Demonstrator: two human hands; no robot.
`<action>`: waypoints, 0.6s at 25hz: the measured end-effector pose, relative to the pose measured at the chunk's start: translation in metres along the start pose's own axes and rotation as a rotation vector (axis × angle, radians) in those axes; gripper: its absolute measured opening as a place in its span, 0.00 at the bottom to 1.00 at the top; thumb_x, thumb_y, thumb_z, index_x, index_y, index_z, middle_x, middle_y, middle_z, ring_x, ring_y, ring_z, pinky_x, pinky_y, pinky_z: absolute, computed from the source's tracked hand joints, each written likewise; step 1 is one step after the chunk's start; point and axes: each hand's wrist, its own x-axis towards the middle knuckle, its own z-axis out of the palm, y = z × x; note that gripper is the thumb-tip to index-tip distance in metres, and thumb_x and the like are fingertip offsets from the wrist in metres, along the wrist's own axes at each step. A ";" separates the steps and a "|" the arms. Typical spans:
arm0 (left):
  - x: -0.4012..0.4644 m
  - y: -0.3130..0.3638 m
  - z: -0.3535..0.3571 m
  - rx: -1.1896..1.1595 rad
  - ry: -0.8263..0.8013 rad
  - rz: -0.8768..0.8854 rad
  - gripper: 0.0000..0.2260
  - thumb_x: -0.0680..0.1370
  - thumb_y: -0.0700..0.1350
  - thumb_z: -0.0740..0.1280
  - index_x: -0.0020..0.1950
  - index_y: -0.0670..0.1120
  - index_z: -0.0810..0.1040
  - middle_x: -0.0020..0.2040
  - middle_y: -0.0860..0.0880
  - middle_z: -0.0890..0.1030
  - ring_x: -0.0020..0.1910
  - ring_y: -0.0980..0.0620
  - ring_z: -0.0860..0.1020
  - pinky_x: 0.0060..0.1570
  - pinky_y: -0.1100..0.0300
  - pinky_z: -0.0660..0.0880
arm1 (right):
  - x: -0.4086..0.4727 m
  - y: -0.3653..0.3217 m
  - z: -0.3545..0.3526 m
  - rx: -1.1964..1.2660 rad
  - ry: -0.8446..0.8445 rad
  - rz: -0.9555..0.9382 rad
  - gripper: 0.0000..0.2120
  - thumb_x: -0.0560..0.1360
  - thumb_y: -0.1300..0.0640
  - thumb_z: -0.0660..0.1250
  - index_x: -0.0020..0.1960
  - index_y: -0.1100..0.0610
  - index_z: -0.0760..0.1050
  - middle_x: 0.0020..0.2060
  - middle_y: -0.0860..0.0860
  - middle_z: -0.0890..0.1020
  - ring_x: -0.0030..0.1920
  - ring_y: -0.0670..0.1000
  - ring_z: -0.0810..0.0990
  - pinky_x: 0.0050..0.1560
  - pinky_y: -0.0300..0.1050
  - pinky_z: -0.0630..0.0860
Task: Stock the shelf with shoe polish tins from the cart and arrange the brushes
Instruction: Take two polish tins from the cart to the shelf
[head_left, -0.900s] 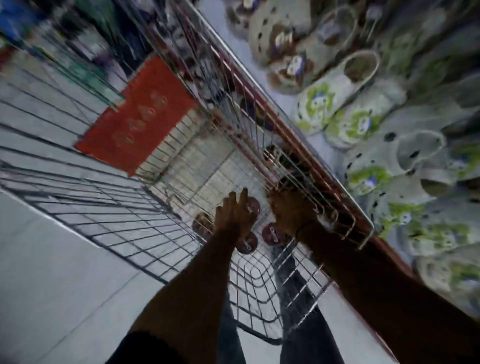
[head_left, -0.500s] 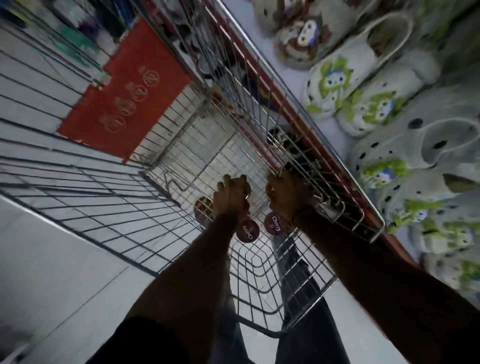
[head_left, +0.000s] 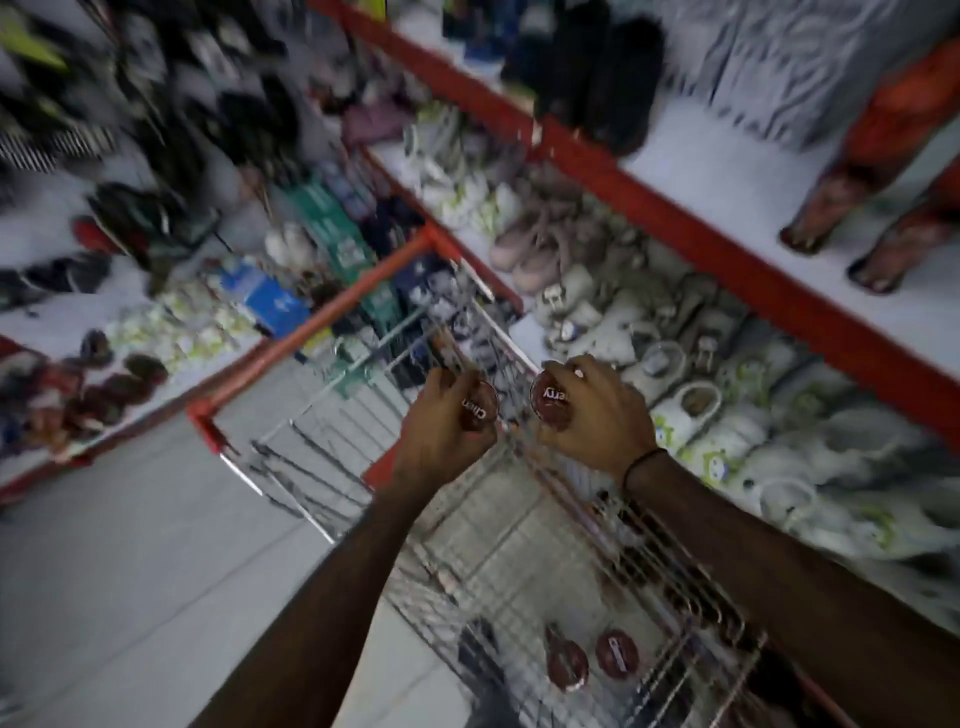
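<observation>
Both my hands are raised above the wire shopping cart (head_left: 519, 545). My left hand (head_left: 441, 431) grips a round dark-red shoe polish tin (head_left: 480, 408) with white lettering. My right hand (head_left: 597, 410) grips another tin of the same kind (head_left: 550, 397), its lid facing me. Two more dark-red tins (head_left: 566, 667) (head_left: 617, 653) lie on the cart's floor near its close end. The image is blurred by motion. No brushes can be made out.
A red-edged shelf (head_left: 701, 244) runs along the right, with white and green clog shoes (head_left: 691, 410) on the lower level and dark shoes (head_left: 602, 78) above. Another low shelf with shoes and boxes (head_left: 270, 296) stands ahead left. Grey tiled floor (head_left: 130, 545) lies to the left.
Both hands have risen out of the cart bottom, each with a tin. My view has swung up from the cart floor to the shelves ahead.
</observation>
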 end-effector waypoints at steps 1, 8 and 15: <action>0.010 0.020 -0.022 -0.038 0.041 0.066 0.30 0.66 0.52 0.74 0.67 0.49 0.73 0.60 0.44 0.75 0.52 0.41 0.80 0.48 0.48 0.81 | 0.005 -0.005 -0.036 -0.010 0.071 -0.009 0.33 0.63 0.40 0.70 0.66 0.48 0.72 0.56 0.53 0.78 0.55 0.60 0.79 0.48 0.54 0.81; 0.052 0.199 -0.069 -0.163 0.161 0.562 0.25 0.66 0.54 0.74 0.60 0.47 0.74 0.55 0.48 0.77 0.52 0.46 0.78 0.48 0.50 0.77 | -0.049 0.044 -0.233 -0.155 0.474 0.137 0.30 0.59 0.38 0.72 0.57 0.50 0.73 0.47 0.50 0.81 0.49 0.57 0.80 0.49 0.52 0.74; 0.050 0.382 0.006 -0.163 -0.099 0.777 0.21 0.61 0.51 0.73 0.52 0.47 0.80 0.49 0.45 0.83 0.49 0.41 0.80 0.47 0.51 0.78 | -0.138 0.158 -0.298 -0.407 0.355 0.618 0.25 0.57 0.35 0.68 0.47 0.50 0.77 0.39 0.53 0.84 0.47 0.60 0.80 0.48 0.52 0.72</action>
